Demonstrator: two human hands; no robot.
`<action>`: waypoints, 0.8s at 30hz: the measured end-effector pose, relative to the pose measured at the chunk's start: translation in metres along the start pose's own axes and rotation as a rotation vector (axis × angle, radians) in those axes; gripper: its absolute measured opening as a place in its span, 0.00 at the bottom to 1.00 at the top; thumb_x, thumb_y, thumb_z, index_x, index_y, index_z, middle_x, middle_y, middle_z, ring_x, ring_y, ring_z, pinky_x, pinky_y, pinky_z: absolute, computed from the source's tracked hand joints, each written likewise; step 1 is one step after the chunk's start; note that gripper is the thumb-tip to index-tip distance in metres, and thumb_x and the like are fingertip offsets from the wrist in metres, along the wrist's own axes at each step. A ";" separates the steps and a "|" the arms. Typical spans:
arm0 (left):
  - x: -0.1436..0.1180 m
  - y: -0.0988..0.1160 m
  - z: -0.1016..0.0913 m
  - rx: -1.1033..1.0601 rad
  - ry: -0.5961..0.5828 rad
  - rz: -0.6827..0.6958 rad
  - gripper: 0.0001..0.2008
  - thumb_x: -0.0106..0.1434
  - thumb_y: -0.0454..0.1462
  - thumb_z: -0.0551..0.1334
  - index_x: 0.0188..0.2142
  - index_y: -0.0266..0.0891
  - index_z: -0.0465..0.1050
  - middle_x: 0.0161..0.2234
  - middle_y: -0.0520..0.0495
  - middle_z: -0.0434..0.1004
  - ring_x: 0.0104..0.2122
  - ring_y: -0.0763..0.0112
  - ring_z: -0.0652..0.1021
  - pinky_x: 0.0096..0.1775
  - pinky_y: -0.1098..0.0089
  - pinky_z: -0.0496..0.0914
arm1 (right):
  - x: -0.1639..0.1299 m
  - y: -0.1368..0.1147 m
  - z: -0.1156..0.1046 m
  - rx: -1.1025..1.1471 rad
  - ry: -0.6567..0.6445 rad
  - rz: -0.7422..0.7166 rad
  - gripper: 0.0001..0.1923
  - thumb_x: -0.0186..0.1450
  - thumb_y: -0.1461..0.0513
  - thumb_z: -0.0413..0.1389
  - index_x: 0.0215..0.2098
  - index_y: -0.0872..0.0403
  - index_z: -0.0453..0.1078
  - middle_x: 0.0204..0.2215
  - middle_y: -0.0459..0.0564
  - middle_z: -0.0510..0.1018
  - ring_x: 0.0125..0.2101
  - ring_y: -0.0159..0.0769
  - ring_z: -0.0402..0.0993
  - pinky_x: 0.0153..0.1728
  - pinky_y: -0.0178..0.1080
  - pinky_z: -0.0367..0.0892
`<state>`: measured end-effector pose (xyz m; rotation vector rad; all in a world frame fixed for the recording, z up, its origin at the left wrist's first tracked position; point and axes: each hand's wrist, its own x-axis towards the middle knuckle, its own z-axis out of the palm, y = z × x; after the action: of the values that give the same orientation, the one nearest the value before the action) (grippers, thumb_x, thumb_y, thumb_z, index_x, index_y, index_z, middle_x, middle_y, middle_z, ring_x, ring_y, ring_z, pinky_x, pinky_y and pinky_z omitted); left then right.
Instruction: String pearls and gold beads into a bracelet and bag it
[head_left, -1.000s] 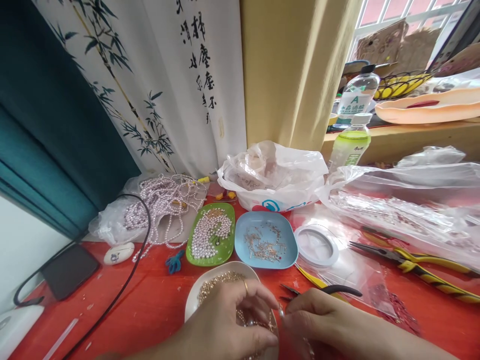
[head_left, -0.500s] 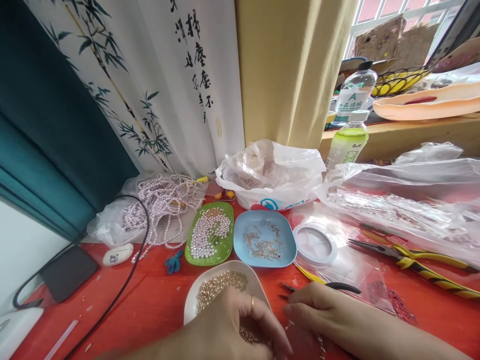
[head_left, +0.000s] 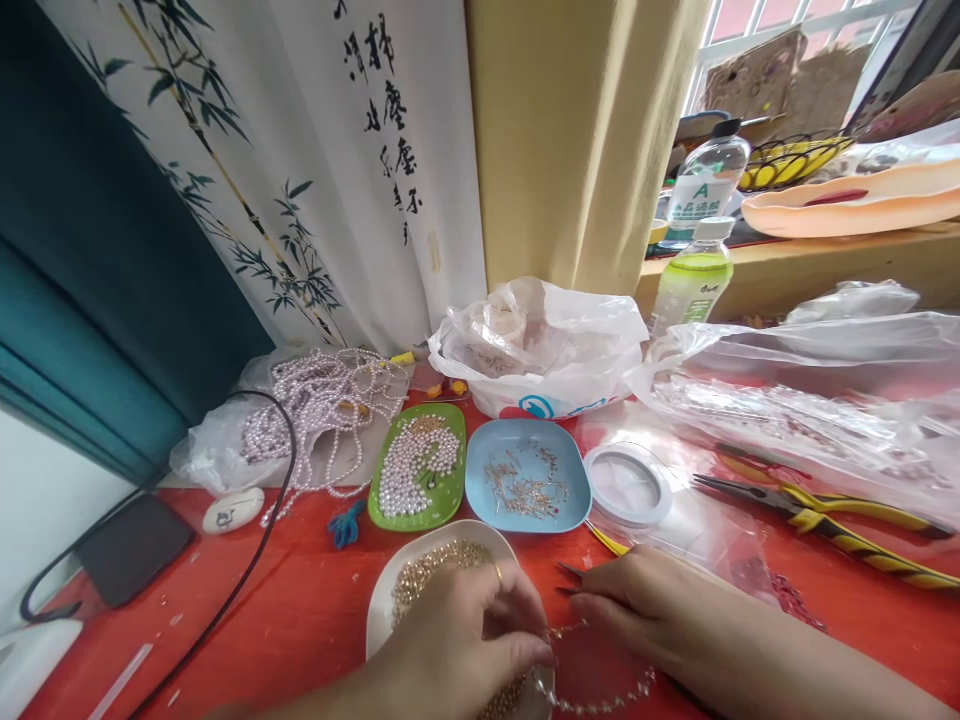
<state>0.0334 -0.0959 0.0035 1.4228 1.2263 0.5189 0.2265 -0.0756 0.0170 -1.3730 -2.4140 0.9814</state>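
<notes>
My left hand (head_left: 491, 625) is over the off-white dish (head_left: 379, 615) of gold beads (head_left: 442, 565), its thumb and fingers pinched on a beaded chain (head_left: 600, 705). The chain of clear beads loops rightward below my hands, with a short end near my right fingertips. My right hand (head_left: 634, 605) is closed around a pair of pliers (head_left: 570, 577), whose dark jaws stick out to the left, slightly apart. Its palm hides most of the handles. Behind the hands sit a blue tray (head_left: 480, 500) of small metal pins and a green tray (head_left: 382, 515) of pearly beads.
Pearl strands (head_left: 315, 400) lie in a plastic bag at back left, near a black cable (head_left: 262, 545) and a phone (head_left: 135, 548). Long-nose pliers (head_left: 810, 510) with yellow-black handles lie right. A white ring-shaped spool (head_left: 596, 480), white bag (head_left: 540, 345) and bottle (head_left: 694, 285) stand behind.
My left hand has turned and drawn its fingers in, and the beaded chain now shows looping between my hands. My right hand has risen slightly with the pliers.
</notes>
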 end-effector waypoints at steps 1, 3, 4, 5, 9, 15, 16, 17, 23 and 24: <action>0.000 0.000 0.000 0.004 -0.002 0.012 0.02 0.51 0.32 0.61 0.27 0.36 0.71 0.26 0.50 0.76 0.29 0.70 0.75 0.33 0.72 0.67 | 0.002 0.001 0.000 -0.034 -0.026 -0.007 0.14 0.63 0.63 0.47 0.24 0.55 0.71 0.18 0.45 0.73 0.19 0.28 0.65 0.21 0.30 0.56; 0.001 0.001 -0.002 -0.003 -0.003 0.024 0.03 0.52 0.32 0.59 0.28 0.36 0.70 0.27 0.48 0.76 0.30 0.69 0.75 0.33 0.71 0.67 | 0.006 0.000 -0.001 -0.118 -0.064 -0.016 0.15 0.63 0.63 0.46 0.23 0.55 0.70 0.20 0.46 0.75 0.20 0.30 0.67 0.22 0.31 0.56; 0.001 0.001 -0.002 -0.004 -0.003 0.030 0.03 0.53 0.31 0.58 0.29 0.36 0.70 0.28 0.48 0.76 0.30 0.69 0.76 0.33 0.71 0.67 | 0.008 -0.001 -0.002 -0.163 -0.042 -0.018 0.14 0.63 0.63 0.47 0.23 0.55 0.70 0.20 0.46 0.75 0.21 0.30 0.68 0.22 0.31 0.56; 0.001 0.002 -0.003 -0.001 -0.002 0.034 0.04 0.53 0.31 0.57 0.29 0.36 0.70 0.28 0.48 0.76 0.30 0.69 0.75 0.33 0.71 0.67 | 0.010 -0.002 -0.004 -0.214 -0.001 -0.016 0.14 0.63 0.63 0.47 0.23 0.55 0.69 0.21 0.47 0.75 0.22 0.31 0.69 0.22 0.32 0.56; 0.002 0.003 -0.007 0.123 0.030 0.048 0.04 0.53 0.32 0.57 0.30 0.36 0.69 0.28 0.48 0.75 0.30 0.70 0.75 0.31 0.72 0.66 | 0.024 -0.002 -0.014 -0.447 0.187 -0.015 0.13 0.63 0.66 0.46 0.26 0.56 0.70 0.25 0.49 0.75 0.23 0.33 0.70 0.22 0.33 0.56; 0.002 0.011 -0.013 0.425 0.006 0.079 0.06 0.54 0.32 0.57 0.30 0.37 0.72 0.28 0.49 0.75 0.30 0.69 0.74 0.32 0.72 0.64 | 0.057 0.005 -0.024 -0.697 0.128 -0.154 0.11 0.60 0.72 0.48 0.27 0.58 0.71 0.26 0.52 0.75 0.25 0.34 0.73 0.22 0.33 0.57; 0.002 0.012 -0.014 0.463 -0.002 0.079 0.06 0.54 0.33 0.57 0.30 0.37 0.73 0.29 0.48 0.75 0.30 0.69 0.74 0.32 0.71 0.63 | 0.062 0.005 -0.024 -0.716 0.124 -0.171 0.11 0.60 0.73 0.48 0.28 0.58 0.71 0.27 0.53 0.76 0.27 0.36 0.74 0.22 0.33 0.57; 0.001 0.013 -0.015 0.494 -0.009 0.085 0.06 0.54 0.33 0.58 0.30 0.37 0.73 0.29 0.48 0.75 0.30 0.68 0.74 0.32 0.71 0.63 | 0.066 0.003 -0.025 -0.728 0.123 -0.184 0.11 0.59 0.73 0.48 0.28 0.59 0.71 0.28 0.53 0.76 0.28 0.37 0.74 0.22 0.33 0.57; 0.001 0.012 -0.020 0.540 -0.009 0.182 0.05 0.55 0.35 0.59 0.31 0.39 0.74 0.30 0.50 0.76 0.30 0.70 0.73 0.33 0.72 0.62 | 0.078 -0.006 -0.019 -0.830 0.048 -0.303 0.12 0.52 0.78 0.52 0.25 0.61 0.73 0.25 0.55 0.77 0.25 0.39 0.74 0.19 0.34 0.55; 0.001 0.012 -0.023 0.532 -0.007 0.195 0.05 0.55 0.36 0.60 0.30 0.39 0.74 0.30 0.50 0.76 0.30 0.71 0.73 0.32 0.72 0.62 | 0.080 -0.006 -0.016 -0.844 0.036 -0.321 0.12 0.51 0.78 0.53 0.24 0.61 0.73 0.24 0.56 0.77 0.24 0.40 0.74 0.18 0.34 0.55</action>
<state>0.0188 -0.0823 0.0207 2.0048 1.2818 0.3266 0.1857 -0.0043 0.0213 -1.0822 -3.0193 -0.1852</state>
